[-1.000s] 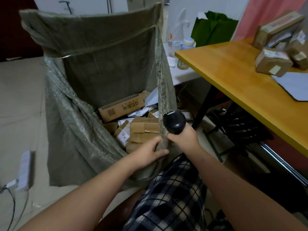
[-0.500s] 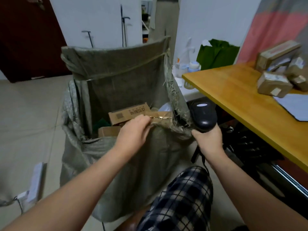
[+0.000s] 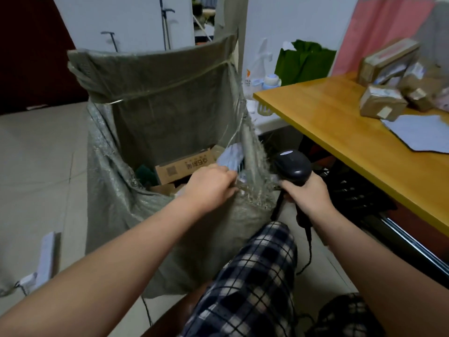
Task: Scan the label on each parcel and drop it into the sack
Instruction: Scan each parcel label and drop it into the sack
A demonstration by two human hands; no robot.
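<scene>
A grey-green woven sack (image 3: 158,113) stands open on the floor ahead of me, with several cardboard parcels inside; one printed carton (image 3: 184,165) shows near the top. My left hand (image 3: 210,184) grips the sack's frayed near rim. My right hand (image 3: 307,197) holds a black barcode scanner (image 3: 292,166) by its handle, just right of the sack's rim. More brown parcels (image 3: 382,104) lie piled on the yellow table (image 3: 340,132) at the right.
A white mailer (image 3: 422,132) lies on the table near the parcels. A green bag (image 3: 303,62) and bottles sit behind the table's far corner. A white power strip (image 3: 45,256) lies on the floor at left. My checked shorts fill the lower middle.
My left hand has pulled the sack's near rim upward, so less of the parcels inside shows. The scanner hand has shifted right and up beside the rim.
</scene>
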